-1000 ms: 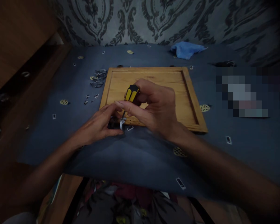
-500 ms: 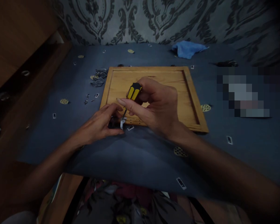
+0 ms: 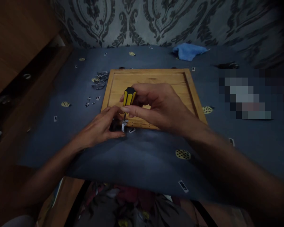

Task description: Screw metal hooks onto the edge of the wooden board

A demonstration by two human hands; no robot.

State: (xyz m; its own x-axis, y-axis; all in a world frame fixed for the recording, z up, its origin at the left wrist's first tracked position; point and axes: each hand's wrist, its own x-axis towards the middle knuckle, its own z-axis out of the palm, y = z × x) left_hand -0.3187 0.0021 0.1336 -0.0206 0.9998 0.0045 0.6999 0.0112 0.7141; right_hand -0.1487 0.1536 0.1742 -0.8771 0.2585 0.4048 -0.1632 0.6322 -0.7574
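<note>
In my right hand is a screwdriver with a yellow and black handle, held almost upright between thumb and fingers. Its shaft comes down to a small metal hinge at the near left edge of a framed wooden panel. My left hand curls round that hinge, index finger above and thumb below, steadying it. The fingers partly hide the hinge and the panel's corner. Several small holes show along the panel's near edge, right of the hinge.
Several small screws and a cluster of curved metal pieces lie left of the panel. A blue cloth is at the back, with a dark object to its right. Wooden furniture stands at the left.
My right hand has shifted a little left and tipped the screwdriver more upright, its tip still at the hinge. My left hand stays nearly in place.
</note>
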